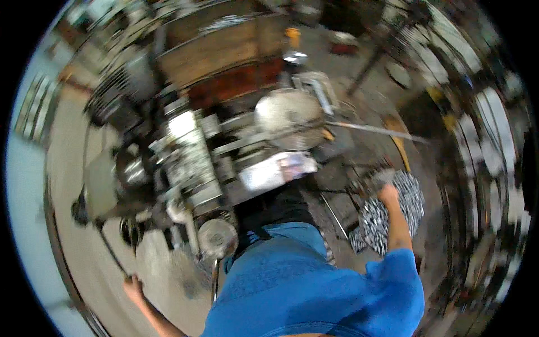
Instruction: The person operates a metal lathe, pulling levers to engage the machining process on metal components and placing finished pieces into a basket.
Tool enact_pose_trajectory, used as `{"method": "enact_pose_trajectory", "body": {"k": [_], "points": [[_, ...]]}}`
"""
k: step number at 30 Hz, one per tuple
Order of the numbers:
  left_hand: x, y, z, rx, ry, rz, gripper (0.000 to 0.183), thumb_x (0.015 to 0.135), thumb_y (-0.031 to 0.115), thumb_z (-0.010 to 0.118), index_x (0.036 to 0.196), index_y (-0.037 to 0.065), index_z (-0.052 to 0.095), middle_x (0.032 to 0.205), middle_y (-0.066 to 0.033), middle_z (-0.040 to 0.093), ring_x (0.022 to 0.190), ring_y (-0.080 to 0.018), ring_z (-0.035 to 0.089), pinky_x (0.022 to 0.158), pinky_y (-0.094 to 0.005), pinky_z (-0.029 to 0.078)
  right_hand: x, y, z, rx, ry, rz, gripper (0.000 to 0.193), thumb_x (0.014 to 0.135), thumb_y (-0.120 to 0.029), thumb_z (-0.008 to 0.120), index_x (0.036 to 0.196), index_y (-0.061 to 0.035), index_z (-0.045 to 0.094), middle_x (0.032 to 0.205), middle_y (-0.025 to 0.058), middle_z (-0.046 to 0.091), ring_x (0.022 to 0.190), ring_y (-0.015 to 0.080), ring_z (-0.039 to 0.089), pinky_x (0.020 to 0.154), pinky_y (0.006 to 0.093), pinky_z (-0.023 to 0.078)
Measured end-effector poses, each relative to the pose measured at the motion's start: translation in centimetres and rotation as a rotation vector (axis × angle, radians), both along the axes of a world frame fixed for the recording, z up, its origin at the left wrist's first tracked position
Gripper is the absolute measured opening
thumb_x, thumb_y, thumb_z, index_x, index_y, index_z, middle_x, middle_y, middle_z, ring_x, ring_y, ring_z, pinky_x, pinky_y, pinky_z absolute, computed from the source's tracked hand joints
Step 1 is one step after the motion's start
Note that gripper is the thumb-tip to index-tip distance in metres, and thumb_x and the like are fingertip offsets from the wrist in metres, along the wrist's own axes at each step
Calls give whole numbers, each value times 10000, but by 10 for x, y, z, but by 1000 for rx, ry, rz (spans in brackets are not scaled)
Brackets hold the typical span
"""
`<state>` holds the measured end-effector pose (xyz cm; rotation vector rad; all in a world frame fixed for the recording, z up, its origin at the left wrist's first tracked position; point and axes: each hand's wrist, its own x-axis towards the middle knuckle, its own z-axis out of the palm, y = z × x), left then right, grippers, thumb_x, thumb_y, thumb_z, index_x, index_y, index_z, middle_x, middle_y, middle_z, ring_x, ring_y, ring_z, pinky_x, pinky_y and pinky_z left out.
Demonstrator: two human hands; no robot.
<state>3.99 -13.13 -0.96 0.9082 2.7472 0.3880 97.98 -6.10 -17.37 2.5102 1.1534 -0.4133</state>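
At the lower left, my left hand point(132, 287) is closed around the end of a dark lever point(114, 253) that slants down from the machine point(193, 151). Out to the right, my right hand point(388, 195) is closed at a black-and-white patterned cloth point(409, 202). Blur hides whether its fingers grip the cloth or something smaller over it. The machine has a round metal disc point(289, 115) at its middle and a round wheel point(218, 238) close to my body.
A white paper or packet point(275, 171) lies on the machine near my waist. Behind the disc stands a wooden box point(219, 50). A long metal rod point(376, 130) juts out to the right, above a wooden handle point(400, 146). Racks of metal stock point(488, 146) line the right side.
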Motion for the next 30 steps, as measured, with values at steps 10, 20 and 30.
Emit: {"method": "enact_pose_trajectory", "body": {"k": [10, 20, 30], "points": [[162, 67, 110, 309, -264, -527, 394, 776, 159, 643, 1123, -9, 559, 902, -124, 651, 824, -215, 625, 715, -339, 482, -112, 71, 79, 779, 269, 479, 303, 582, -171, 602, 832, -27, 695, 843, 168, 628, 765, 278, 613, 694, 323, 475], [325, 154, 83, 411, -1708, -853, 403, 950, 307, 424, 1040, -62, 557, 845, -131, 633, 689, -186, 627, 647, -286, 502, -399, 101, 251, 928, 1411, 1157, 476, 527, -178, 573, 965, -21, 667, 1092, 185, 548, 993, 322, 538, 873, 373, 412], [283, 140, 93, 455, -1096, -746, 309, 870, 280, 588, 738, 2, 612, 564, -16, 554, 532, -84, 518, 469, -250, 391, -473, 116, 275, 827, 1148, 1598, 427, 544, -173, 598, 934, -2, 632, 1068, 178, 533, 861, 313, 540, 760, 381, 460]]}}
